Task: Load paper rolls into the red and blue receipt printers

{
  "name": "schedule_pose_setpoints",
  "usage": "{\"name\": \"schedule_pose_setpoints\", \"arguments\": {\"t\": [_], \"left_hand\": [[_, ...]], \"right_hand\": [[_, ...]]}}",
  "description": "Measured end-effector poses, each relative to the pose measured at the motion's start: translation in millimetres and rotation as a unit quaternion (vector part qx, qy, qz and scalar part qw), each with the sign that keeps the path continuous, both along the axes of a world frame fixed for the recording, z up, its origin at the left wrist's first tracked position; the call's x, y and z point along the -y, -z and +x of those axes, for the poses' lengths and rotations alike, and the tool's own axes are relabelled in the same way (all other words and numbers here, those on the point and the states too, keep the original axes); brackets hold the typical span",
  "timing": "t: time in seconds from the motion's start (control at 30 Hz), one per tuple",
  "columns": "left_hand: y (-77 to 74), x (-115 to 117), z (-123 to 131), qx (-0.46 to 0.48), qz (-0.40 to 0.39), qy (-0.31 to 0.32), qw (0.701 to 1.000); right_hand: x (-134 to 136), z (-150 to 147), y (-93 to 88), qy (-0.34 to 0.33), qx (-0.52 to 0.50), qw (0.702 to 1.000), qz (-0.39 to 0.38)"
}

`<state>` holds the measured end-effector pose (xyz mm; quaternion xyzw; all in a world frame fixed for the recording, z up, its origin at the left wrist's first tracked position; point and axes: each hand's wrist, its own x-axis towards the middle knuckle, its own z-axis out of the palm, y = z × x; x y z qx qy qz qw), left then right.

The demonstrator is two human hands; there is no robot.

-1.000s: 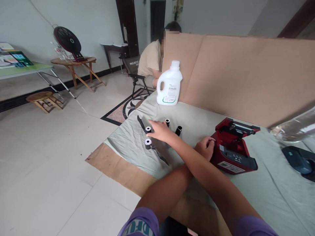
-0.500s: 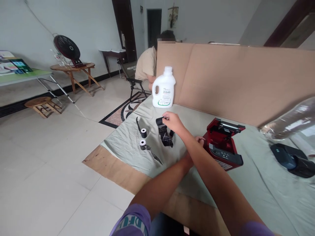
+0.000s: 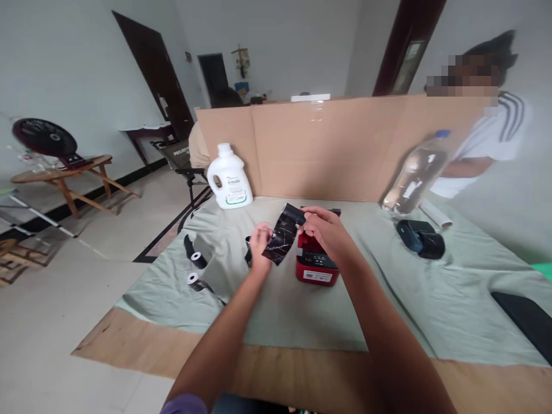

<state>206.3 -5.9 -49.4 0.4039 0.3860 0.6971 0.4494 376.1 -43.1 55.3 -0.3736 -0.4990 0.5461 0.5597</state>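
Both hands hold a strip of crumpled black film (image 3: 283,234) above the green cloth (image 3: 276,299). My left hand (image 3: 260,246) pinches its lower end and my right hand (image 3: 325,232) pinches its upper end. Right behind them stands a small red printer (image 3: 316,265). Two rolls with white ends (image 3: 199,260) (image 3: 192,280) lie on the cloth to the left. Another black roll (image 3: 247,253) sits partly hidden behind my left hand.
A white detergent jug (image 3: 229,178) stands at the back left before a cardboard wall (image 3: 336,144). A clear plastic bottle (image 3: 414,175) and a black device (image 3: 420,238) are at the right. A person in a white striped shirt (image 3: 487,138) sits far right; another sits behind the cardboard.
My right hand lifted the black film from the cloth and brought it toward the red printer. My left hand left the printer and took the strip's other end. The camera turned right.
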Motion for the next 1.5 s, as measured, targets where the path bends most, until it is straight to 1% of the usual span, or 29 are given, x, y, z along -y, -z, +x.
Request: {"name": "schedule_pose_setpoints", "arguments": {"t": [0.03, 0.07, 0.1, 0.13, 0.17, 0.2, 0.23, 0.27, 0.3, 0.33, 0.37, 0.43, 0.5, 0.53, 0.6, 0.7, 0.77, 0.87, 0.9, 0.97, 1.03, 1.1, 1.17, 1.23, 1.27, 1.33, 1.4, 1.43, 1.5], "left_hand": [[-13.0, -5, -7, 0.010, 0.026, -0.009, 1.000], [-27.4, -7, -13, 0.017, 0.072, -0.001, 0.997], [-42.6, -8, -17, -0.002, 0.115, 0.017, 0.993], [-58.1, -6, -20, -0.049, 0.150, 0.045, 0.987], [-73.1, -2, -19, -0.126, 0.168, 0.084, 0.974], [-86.9, 3, -17, -0.222, 0.173, 0.124, 0.952], [-98.6, 8, -13, -0.314, 0.168, 0.154, 0.922], [-107.9, 12, -8, -0.383, 0.160, 0.170, 0.894], [-114.4, 16, -3, -0.430, 0.151, 0.175, 0.872], [-118.2, 18, 2, -0.455, 0.141, 0.175, 0.862], [-119.4, 18, 7, -0.465, 0.133, 0.174, 0.858], [-116.2, 16, 15, -0.470, 0.114, 0.185, 0.856], [-109.7, 11, 20, -0.470, 0.099, 0.200, 0.854], [-106.4, 9, 21, -0.467, 0.095, 0.202, 0.856], [-101.6, 7, 24, -0.456, 0.089, 0.191, 0.865], [-98.7, 9, 28, -0.435, 0.078, 0.166, 0.881], [-97.4, 15, 29, -0.423, 0.058, 0.175, 0.887], [-91.0, 33, 32, -0.420, 0.032, 0.210, 0.882], [-87.0, 41, 34, -0.422, 0.031, 0.210, 0.881], [-76.1, 56, 39, -0.431, 0.034, 0.191, 0.881], [-62.4, 69, 44, -0.440, 0.037, 0.154, 0.884], [-47.8, 78, 48, -0.447, 0.047, 0.098, 0.888], [-34.3, 83, 50, -0.453, 0.072, 0.031, 0.888], [-24.0, 84, 49, -0.474, 0.119, -0.015, 0.873], [-20.3, 84, 48, -0.493, 0.150, -0.023, 0.857], [-15.7, 84, 46, -0.545, 0.212, -0.025, 0.811], [-13.4, 83, 44, -0.592, 0.251, -0.022, 0.766], [-12.5, 83, 44, -0.608, 0.259, -0.019, 0.750], [-10.2, 81, 43, -0.625, 0.262, -0.009, 0.735]], "right_hand": [[0, 6, -2.8, -0.002, 0.012, 1.000, -0.002], [0, 11, -5.5, -0.002, 0.032, 0.999, -0.003], [0, 15, -7.8, -0.002, 0.060, 0.998, -0.003], [-1, 18, -9.4, -0.001, 0.090, 0.996, -0.001], [-2, 21, -10.3, 0.000, 0.117, 0.993, 0.002], [-3, 24, -10.6, 0.000, 0.137, 0.991, 0.003], [-4, 28, -10.4, -0.002, 0.151, 0.988, 0.002], [-5, 32, -10.0, -0.004, 0.164, 0.986, -0.003], [-5, 36, -9.7, -0.003, 0.179, 0.984, -0.008], [-5, 40, -9.8, 0.001, 0.203, 0.979, -0.005], [-4, 45, -10.4, 0.008, 0.237, 0.971, 0.011], [-1, 53, -12.5, 0.027, 0.327, 0.941, 0.078], [1, 58, -14.7, 0.032, 0.409, 0.900, 0.148], [2, 59, -15.3, 0.030, 0.436, 0.883, 0.170], [1, 60, -15.0, 0.029, 0.454, 0.871, 0.187], [-4, 61, -12.4, 0.039, 0.438, 0.881, 0.174], [-8, 65, -10.8, 0.050, 0.431, 0.888, 0.156], [-13, 74, -9.2, 0.086, 0.440, 0.886, 0.122], [-14, 77, -8.8, 0.091, 0.443, 0.885, 0.110], [-15, 81, -7.9, 0.076, 0.453, 0.883, 0.091], [-14, 82, -6.6, 0.038, 0.485, 0.870, 0.078], [-12, 77, -3.9, 0.014, 0.538, 0.841, 0.060], [-10, 68, 1.0, 0.013, 0.591, 0.805, 0.043], [-11, 57, 7.8, 0.032, 0.639, 0.768, 0.026], [-12, 51, 11.5, 0.044, 0.660, 0.750, 0.015], [-14, 42, 18.4, 0.065, 0.691, 0.720, -0.012], [-17, 36, 24.2, 0.077, 0.707, 0.702, -0.033], [-18, 34, 26.8, 0.079, 0.712, 0.697, -0.039], [-21, 32, 32.3, 0.083, 0.717, 0.691, -0.042]]}}
